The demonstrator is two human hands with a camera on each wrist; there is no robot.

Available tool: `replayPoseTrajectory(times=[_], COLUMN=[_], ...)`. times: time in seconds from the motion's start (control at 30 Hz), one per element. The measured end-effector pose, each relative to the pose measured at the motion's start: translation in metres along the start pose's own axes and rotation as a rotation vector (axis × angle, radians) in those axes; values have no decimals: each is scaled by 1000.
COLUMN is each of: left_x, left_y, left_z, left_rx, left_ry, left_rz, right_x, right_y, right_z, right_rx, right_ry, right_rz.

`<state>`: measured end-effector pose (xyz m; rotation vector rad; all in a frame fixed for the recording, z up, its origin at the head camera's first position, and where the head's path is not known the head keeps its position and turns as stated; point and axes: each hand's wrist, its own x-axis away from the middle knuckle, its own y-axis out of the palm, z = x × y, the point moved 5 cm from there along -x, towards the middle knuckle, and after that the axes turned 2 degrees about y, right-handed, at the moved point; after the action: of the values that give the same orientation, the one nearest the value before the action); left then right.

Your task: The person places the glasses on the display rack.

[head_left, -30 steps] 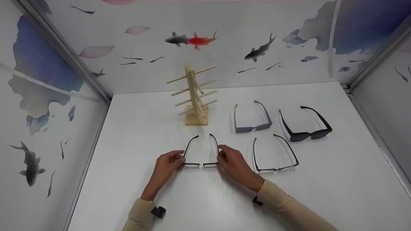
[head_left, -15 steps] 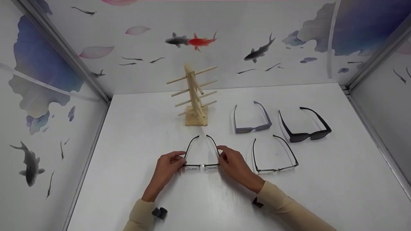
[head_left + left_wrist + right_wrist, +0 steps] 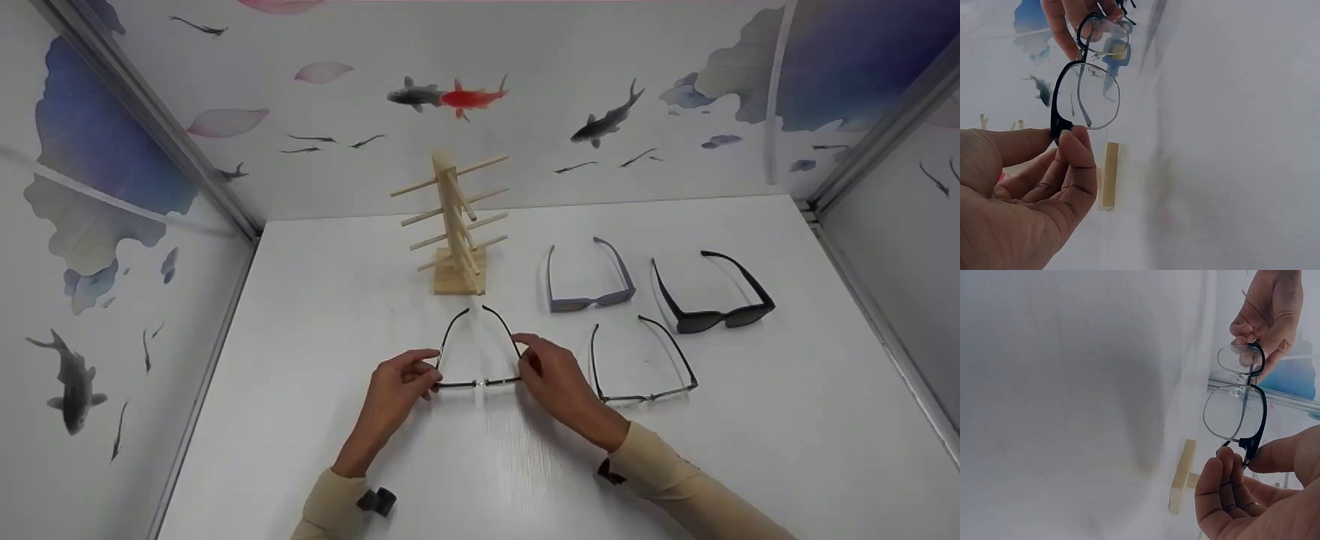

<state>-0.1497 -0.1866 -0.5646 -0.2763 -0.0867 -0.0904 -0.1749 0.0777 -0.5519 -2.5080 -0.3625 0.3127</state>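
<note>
A pair of clear-lensed eyeglasses (image 3: 459, 385) with a dark top rim is held between both hands, its temples unfolded and pointing toward the wooden stand. My left hand (image 3: 395, 386) pinches the left hinge corner between thumb and fingers. At the opposite corner my right hand (image 3: 556, 381) pinches the frame the same way. In the left wrist view the eyeglasses (image 3: 1086, 93) show thin lower rims and nose pads, with the left fingers (image 3: 1075, 163) at the hinge. The right wrist view shows the eyeglasses (image 3: 1235, 410) raised off the table, a shadow lying below.
A wooden display stand (image 3: 459, 281) with several pegs stands behind the hands. To the right lie grey-blue sunglasses (image 3: 592, 301), black sunglasses (image 3: 724, 319) and another pair of thin-framed eyeglasses (image 3: 646, 397), temples unfolded. Patterned walls (image 3: 525, 172) border the white table (image 3: 315, 300).
Both hands have shifted slightly right and away from the body with the eyeglasses, whose front has tilted so the lenses look thinner. The stand and other glasses stay in place.
</note>
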Motion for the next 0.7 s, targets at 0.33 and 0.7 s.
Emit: replayPoseTrajectory(times=[0.33,0.7], left_x=[8,10], left_y=[7,13], left_z=[16,29], left_rx=[50,106], left_ry=[24,44], left_rz=[48,96], right_x=[-3,-9], right_y=[-18,-32], right_z=[-6,-6], right_rx=[8,-47], right_ry=[23,30], right_rz=[18,2])
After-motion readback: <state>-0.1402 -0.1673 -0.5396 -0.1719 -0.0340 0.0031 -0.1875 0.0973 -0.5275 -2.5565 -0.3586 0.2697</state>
